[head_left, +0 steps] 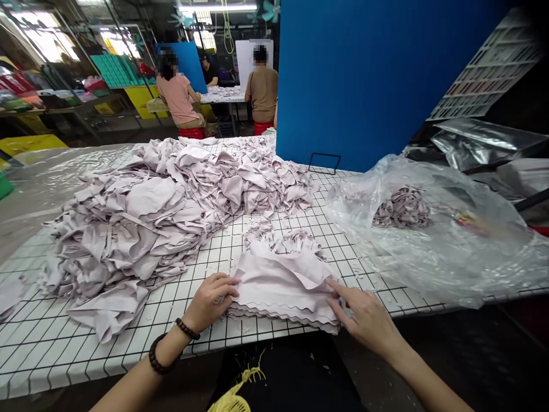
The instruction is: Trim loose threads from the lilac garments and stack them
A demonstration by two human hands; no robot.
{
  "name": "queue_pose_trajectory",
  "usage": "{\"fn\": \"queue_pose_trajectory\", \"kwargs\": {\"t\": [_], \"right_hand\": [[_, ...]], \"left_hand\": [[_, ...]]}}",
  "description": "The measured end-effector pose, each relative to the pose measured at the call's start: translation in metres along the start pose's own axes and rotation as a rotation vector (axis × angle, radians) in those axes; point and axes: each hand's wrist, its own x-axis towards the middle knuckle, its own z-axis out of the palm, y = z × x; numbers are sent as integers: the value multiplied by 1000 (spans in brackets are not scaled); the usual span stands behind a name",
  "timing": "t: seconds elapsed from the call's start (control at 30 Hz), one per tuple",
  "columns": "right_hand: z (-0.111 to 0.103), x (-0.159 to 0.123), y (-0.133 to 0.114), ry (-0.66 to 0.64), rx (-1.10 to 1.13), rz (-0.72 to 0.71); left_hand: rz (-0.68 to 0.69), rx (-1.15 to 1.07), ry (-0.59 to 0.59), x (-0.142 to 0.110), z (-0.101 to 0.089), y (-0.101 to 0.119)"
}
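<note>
Presumably to be kept flat, the stacked cloth (pixel 274 286) is held at its nine-o'clock edge by the left hand (pixel 213 294), three-o'clock by the right hand (pixel 369 317), at the surface's (pixel 355 266) six o'clock.

White gridded tabletop (pixel 210 260), pale fabric heap (pixel 150 229), layered fabric stack (pixel 278 280), crumpled clear plastic (pixel 433 252)

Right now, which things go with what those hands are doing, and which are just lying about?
Seem part of it:
- left hand, at the cloth stack's left edge
- right hand, touching its right edge
- big cloth pile, similar colour

Seem just nearby:
- blue board
- clear plastic
</note>
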Motion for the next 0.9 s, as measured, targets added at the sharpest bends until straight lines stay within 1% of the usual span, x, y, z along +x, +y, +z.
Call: {"fn": "queue_pose_trajectory", "kwargs": {"t": [0.07,0.13,0.2,0.27,0.33,0.37,0.4,0.43,0.5,0.57,0.6,0.63,0.67,0.73,0.8,0.83,0.9], "right_hand": [[6,13,0,12,-2,29],[12,27,4,-16,20,67],[14,39,12,-77,95,174],[12,47,22,-135,196,323],[10,50,30,-131,257,436],[9,50,30,-98,264,455],[9,48,29,-51,259,446],[8,44,25,-3,252,403],[8,37,14,55,234,243],[6,32,3,37,227,84],[4,33,0,14,248,49],[0,36,-2,-3,286,51],[-3,41,-1,-2,336,86],[-10,60,7,58,437,209],[-10,86,17,112,509,335],[-6,100,22,89,551,386],[6,127,31,-36,662,493]], "left_hand": [[7,11,-13,0,1,-1],[17,23,-22,-1,1,-1],[24,24,-27,-1,-1,-2],[21,11,-46,-1,-5,-1],[9,14,-86,0,-11,3],[-2,32,-107,2,-13,8],[-16,61,-117,4,-15,14],[-34,95,-109,7,-16,21],[-67,147,-40,16,-12,38],[-56,122,26,29,0,59],[-17,71,27,38,8,69],[38,0,-11,48,18,79],[81,-74,-48,58,29,88],[149,-196,-79,78,51,103],[161,-280,-106,95,71,112],[145,-301,-117,101,80,115],[102,-323,-131,109,94,115]]}}
